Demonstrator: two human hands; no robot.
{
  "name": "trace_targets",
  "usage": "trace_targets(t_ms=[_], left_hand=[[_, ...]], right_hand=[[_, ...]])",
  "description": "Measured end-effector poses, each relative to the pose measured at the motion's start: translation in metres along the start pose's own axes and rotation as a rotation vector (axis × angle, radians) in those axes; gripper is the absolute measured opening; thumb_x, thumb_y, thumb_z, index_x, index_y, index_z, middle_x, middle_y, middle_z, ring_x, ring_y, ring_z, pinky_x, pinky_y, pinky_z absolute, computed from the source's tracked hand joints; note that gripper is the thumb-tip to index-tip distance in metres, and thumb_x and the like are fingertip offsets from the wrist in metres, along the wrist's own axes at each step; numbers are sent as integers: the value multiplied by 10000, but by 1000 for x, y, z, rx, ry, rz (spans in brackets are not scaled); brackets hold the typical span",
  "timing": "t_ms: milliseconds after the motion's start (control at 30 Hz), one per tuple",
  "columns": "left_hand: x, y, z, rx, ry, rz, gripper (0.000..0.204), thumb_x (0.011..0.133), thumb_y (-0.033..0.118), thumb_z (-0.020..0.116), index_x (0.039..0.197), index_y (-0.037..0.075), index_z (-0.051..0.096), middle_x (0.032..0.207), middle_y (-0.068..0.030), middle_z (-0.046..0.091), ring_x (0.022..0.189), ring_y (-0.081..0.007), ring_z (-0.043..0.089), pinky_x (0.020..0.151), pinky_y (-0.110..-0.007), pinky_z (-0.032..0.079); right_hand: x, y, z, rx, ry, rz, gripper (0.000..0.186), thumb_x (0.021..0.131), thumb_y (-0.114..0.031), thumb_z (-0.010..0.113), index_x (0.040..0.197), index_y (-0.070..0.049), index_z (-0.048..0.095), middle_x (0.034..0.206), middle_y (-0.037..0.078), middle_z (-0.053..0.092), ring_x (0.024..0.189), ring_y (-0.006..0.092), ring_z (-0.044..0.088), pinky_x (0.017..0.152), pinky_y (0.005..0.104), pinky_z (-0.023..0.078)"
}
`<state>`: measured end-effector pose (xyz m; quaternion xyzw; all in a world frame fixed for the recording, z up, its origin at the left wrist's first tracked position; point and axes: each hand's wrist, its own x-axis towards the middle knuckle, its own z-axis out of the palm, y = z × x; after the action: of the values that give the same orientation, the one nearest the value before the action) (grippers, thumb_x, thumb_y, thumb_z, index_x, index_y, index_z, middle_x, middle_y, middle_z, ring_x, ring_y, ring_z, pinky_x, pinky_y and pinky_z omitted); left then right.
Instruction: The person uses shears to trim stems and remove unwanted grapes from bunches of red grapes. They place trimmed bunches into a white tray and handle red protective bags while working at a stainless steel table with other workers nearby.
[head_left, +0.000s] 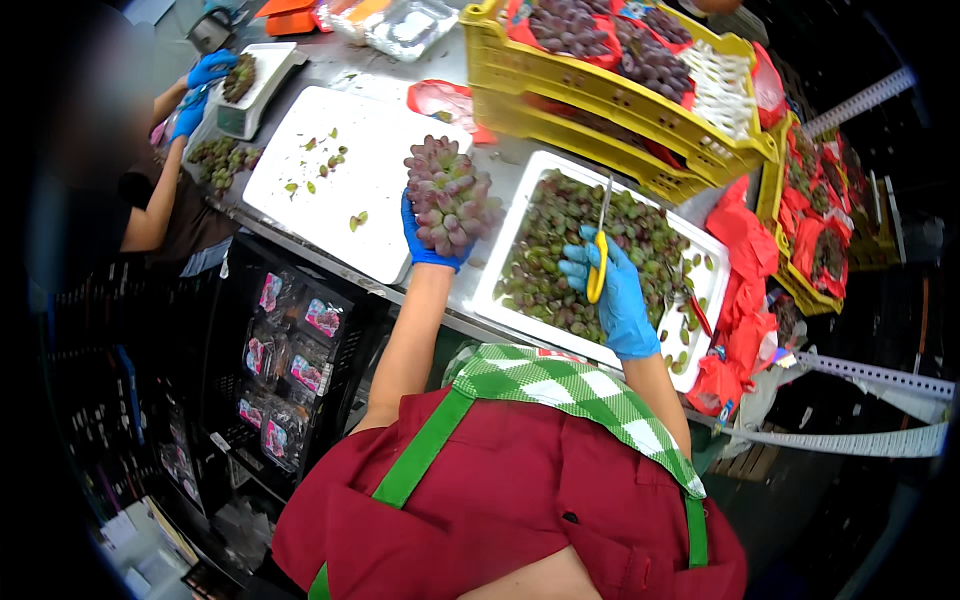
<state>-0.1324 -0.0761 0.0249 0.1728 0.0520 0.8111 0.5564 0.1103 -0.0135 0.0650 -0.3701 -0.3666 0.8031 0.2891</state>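
My left hand (432,249), in a dark blue glove, is closed under a bunch of purple-pink grapes (447,192) and holds it up between two white trays. A pair of scissors with yellow handles (597,268) is in my right hand (618,305), which wears a lighter blue glove. The scissor blades point away from me, over the right tray. That white tray (503,262) is full of loose dark red and green grapes (560,240). On the left white tray (385,150) lie a few small grapes and scraps.
Yellow crates (610,105) with wrapped grape bunches stand behind the right tray. Red wrapping (745,260) lies along its right side. At far left, a co-worker's gloved hands (190,105) hold grapes by a scale (262,85). Packed clear boxes (285,365) sit in a black crate below the table.
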Motion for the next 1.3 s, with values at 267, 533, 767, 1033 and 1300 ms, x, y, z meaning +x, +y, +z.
trace_targets(t_ms=[267,533,767,1033,1300], left_hand=[[42,90,-77,470,35,238,406,867,437,279,983,109,490,970,-121,503,894,-368,470,659,-431,437],[54,121,-156,-72,149,513,453,906,324,289,1298,104,346,1349,-86,334,1258,-255,292,1064,-409,180],[61,77,-99,106,1010,471,513,869,336,434,1337,187,282,1437,-40,140,1262,-332,276,990,-512,287],[3,-49,-88,679,492,-13,453,851,42,430,1295,42,339,1189,-123,475,989,-211,546,851,-334,468],[-39,-67,-36,1588,-4,-163,468,776,124,599,1223,87,467,921,-103,607,761,-187,607,672,-299,487]], right_hand=[[-6,21,-10,80,117,96,365,873,-219,525,1197,-63,459,940,97,621,777,184,633,604,261,516],[-3,47,-48,-728,431,-267,437,813,-85,557,1209,-12,387,1077,146,556,925,240,591,730,315,495],[-22,28,-95,-1398,574,-240,454,732,-141,642,1100,-29,402,995,183,550,897,326,557,755,379,454],[3,-52,-69,-2039,297,128,302,712,-231,609,937,-58,508,896,183,541,801,353,548,640,430,447],[148,-184,23,-1610,327,-1038,702,679,-212,699,1266,-26,360,1201,212,452,1160,351,397,943,398,348]])
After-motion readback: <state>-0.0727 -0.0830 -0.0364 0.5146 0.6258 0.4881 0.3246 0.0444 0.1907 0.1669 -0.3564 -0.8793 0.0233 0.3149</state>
